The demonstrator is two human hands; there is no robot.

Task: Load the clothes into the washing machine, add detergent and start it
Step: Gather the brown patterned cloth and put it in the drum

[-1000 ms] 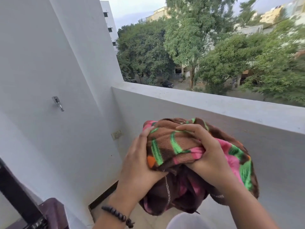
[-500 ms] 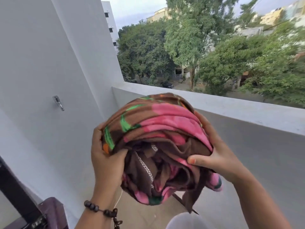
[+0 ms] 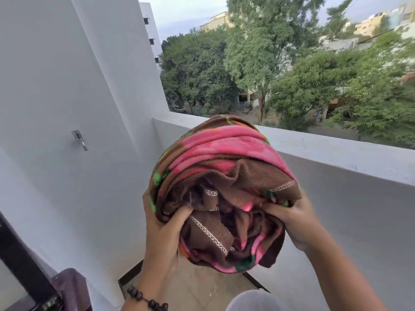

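Currently no washing machine or detergent is in view; the setting is a balcony bounded by a white wall (image 3: 56, 108) on the left and a parapet (image 3: 336, 151) across the far side, with trees beyond.

The bundled cloth (image 3: 224, 187), a brown fleece piece with pink and green patterning, is held in the air at centre, above the tiled floor (image 3: 202, 288) and short of the parapet. Its long axis runs roughly near to far, tilted upward; the smooth pink end points far and up, the open end with loose stitched hems faces the camera.

The left hand (image 3: 164, 230) grips the bundle's near left side, thumb dug into the folds. The right hand (image 3: 298, 223) clutches the near right edge.

Risk, as judged: loose hems hanging below (several show) could unroll and trail on the floor, or the bundle could slip over the parapet if carried close to it.

A beaded bracelet (image 3: 146, 299) sits on the left wrist.
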